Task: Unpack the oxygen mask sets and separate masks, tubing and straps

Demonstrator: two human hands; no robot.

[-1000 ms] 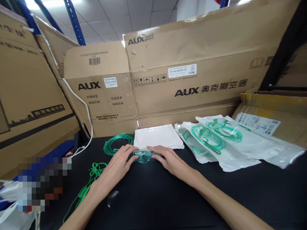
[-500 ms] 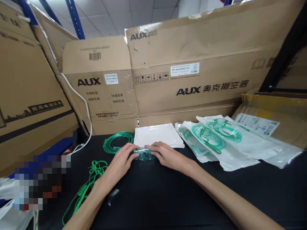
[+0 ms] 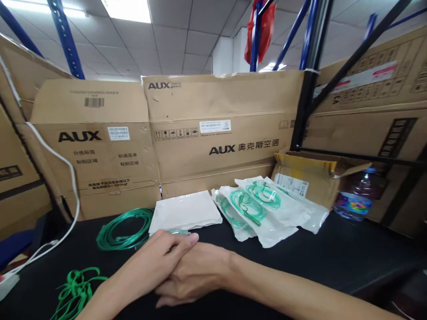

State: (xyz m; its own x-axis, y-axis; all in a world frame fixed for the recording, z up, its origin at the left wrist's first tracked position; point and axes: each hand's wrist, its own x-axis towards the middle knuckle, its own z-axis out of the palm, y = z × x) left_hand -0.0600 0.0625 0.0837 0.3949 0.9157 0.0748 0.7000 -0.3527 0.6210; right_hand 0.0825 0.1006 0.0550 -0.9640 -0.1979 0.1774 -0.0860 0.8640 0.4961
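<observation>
My left hand [image 3: 163, 252] lay over the back of my right hand [image 3: 197, 272], its thumb pointing towards three o'clock; the right's fingers were bent beneath and pointed towards nine. I couldn't tell whether either palm held anything. At twelve o'clock, just past my knuckles, a clear green-tinted plastic piece [image 3: 179, 231] showed, mostly hidden, with a flat white packet [image 3: 185, 211] beyond it on the black desk [image 3: 333, 246]. Coiled green tubing [image 3: 104, 238] sat at ten, a tangled green cord [image 3: 78, 276] towards eight, and clear-fronted pouches [image 3: 273, 229] of green tubing at two.
</observation>
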